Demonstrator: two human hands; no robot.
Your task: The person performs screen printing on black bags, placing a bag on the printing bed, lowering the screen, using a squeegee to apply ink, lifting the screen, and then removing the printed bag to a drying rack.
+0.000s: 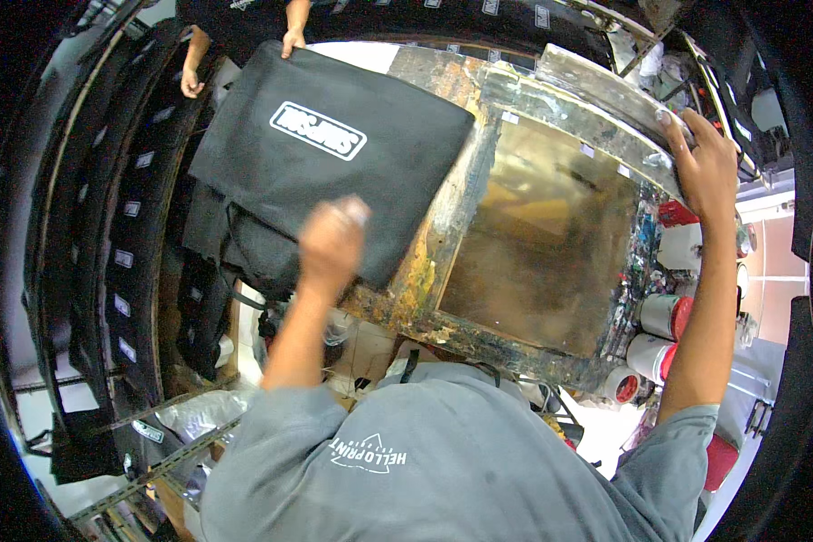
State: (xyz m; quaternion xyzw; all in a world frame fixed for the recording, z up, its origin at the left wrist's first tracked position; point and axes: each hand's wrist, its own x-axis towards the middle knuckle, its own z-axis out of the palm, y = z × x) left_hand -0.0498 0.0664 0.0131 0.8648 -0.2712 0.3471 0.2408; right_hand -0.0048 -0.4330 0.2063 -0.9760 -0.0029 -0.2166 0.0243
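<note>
A flat black fabric bag [244, 176] with a white printed emblem lies across the left part of the paint-stained work table [429, 239]. Above its lower right part is my left hand [334, 237], smeared by motion, so its fingers and any touch on the cloth are unclear. At the far right my right hand [706, 163] grips the end of a long grey, worn bar, apparently the edge of a screen printing frame [605, 95]. A shiny brownish rectangular panel [542, 235] is set between stained borders on the table's right half.
A co-worker's hand [294, 41] touches the bag's far edge; the other hand [192, 83] hangs beside it. Racks of black printed pieces [135, 208] line the left. Paint tubs [664, 316] crowd the table's right side. A metal shelf rail [167, 461] stands at lower left.
</note>
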